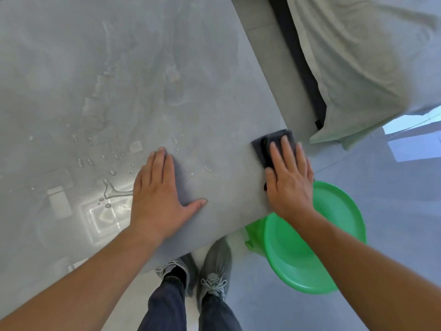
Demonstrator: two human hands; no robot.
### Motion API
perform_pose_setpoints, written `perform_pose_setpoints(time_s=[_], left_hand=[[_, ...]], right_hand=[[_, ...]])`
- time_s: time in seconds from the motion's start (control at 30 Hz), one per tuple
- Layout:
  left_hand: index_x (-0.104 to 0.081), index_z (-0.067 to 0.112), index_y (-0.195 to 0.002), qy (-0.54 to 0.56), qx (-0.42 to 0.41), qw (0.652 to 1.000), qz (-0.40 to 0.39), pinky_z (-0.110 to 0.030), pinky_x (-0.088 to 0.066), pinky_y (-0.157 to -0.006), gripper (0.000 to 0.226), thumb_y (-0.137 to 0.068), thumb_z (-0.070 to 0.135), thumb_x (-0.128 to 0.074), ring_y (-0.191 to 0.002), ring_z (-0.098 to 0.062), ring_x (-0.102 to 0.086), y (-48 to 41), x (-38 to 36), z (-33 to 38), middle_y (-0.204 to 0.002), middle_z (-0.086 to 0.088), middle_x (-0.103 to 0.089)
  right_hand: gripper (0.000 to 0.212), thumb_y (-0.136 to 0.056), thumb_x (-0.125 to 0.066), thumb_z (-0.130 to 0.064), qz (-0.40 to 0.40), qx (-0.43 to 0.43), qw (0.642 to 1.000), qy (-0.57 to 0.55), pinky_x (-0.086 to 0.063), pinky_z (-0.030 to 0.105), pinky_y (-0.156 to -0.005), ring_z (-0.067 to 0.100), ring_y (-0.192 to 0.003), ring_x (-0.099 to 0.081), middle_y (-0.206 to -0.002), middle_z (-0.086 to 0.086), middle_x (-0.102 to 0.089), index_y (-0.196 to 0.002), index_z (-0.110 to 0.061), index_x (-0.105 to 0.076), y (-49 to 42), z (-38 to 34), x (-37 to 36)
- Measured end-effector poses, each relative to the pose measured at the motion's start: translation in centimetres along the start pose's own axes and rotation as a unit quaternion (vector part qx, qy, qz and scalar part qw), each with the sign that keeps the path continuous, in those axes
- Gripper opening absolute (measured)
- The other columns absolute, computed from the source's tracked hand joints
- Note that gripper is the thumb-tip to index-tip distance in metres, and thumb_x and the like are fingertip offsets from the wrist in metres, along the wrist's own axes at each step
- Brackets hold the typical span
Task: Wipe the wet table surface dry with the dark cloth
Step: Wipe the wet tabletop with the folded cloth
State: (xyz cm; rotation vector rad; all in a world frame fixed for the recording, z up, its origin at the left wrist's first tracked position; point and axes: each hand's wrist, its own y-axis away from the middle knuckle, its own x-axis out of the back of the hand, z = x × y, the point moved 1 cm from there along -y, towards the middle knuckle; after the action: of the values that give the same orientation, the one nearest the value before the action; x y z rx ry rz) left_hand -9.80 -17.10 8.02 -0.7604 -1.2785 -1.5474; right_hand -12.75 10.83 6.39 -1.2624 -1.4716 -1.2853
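The grey table [214, 96] fills the left and middle of the head view. Water drops and a small puddle [112, 189] lie on its left part, with thin wet streaks further back. My right hand [290, 182] presses flat on the folded dark cloth [265, 145] at the table's right edge, near the corner. The cloth shows beyond my fingertips and beside my thumb; the rest is hidden under the palm. My left hand [160, 197] rests flat on the table with fingers spread, just right of the puddle, holding nothing.
A green plastic basin [310, 237] stands on the floor below the table's right edge, under my right forearm. A pale sheet over dark-edged furniture [358, 56] lies at the upper right. My two feet in grey shoes [205, 273] stand at the table's front edge.
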Motion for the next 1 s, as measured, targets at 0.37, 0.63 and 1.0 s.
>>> perform_pose_setpoints(time_s=[0.37,0.63,1.0], left_hand=[[-0.022,0.015,-0.155,0.019,0.052,0.998,0.026,-0.046,0.002,-0.123,0.093,-0.087,0.075,-0.044,-0.155,-0.026,0.004,3.0,-0.8,0.5,-0.168,-0.012,-0.002],[-0.038,0.024,-0.152,0.027,-0.013,0.999,0.029,-0.044,-0.014,-0.117,0.067,-0.098,0.059,-0.018,-0.148,-0.025,-0.019,3.3,-0.2,-3.5,-0.166,0.0,-0.021],[-0.052,0.021,-0.137,0.022,-0.003,0.996,0.088,-0.049,-0.019,-0.114,0.052,-0.098,0.049,-0.034,-0.144,-0.031,-0.024,-0.6,1.5,-5.4,-0.158,-0.006,-0.032]], right_hand=[[0.06,-0.101,-0.03,-0.041,-0.014,0.02,0.999,0.021,-0.003,0.048,-0.124,0.031,-0.155,-0.003,-0.169,0.0,-0.01,-0.159,-0.027,-0.022,3.8,-0.3,-1.1],[0.058,-0.102,-0.033,-0.039,-0.014,0.153,0.988,0.02,-0.011,0.059,-0.122,0.038,-0.154,-0.007,-0.167,0.005,-0.018,-0.157,-0.022,-0.03,6.3,-6.9,-2.9],[0.058,-0.103,-0.033,-0.037,0.014,0.099,0.995,-0.004,-0.003,0.053,-0.124,0.033,-0.154,-0.004,-0.169,0.001,-0.012,-0.159,-0.027,-0.022,0.5,-10.6,-3.2]])
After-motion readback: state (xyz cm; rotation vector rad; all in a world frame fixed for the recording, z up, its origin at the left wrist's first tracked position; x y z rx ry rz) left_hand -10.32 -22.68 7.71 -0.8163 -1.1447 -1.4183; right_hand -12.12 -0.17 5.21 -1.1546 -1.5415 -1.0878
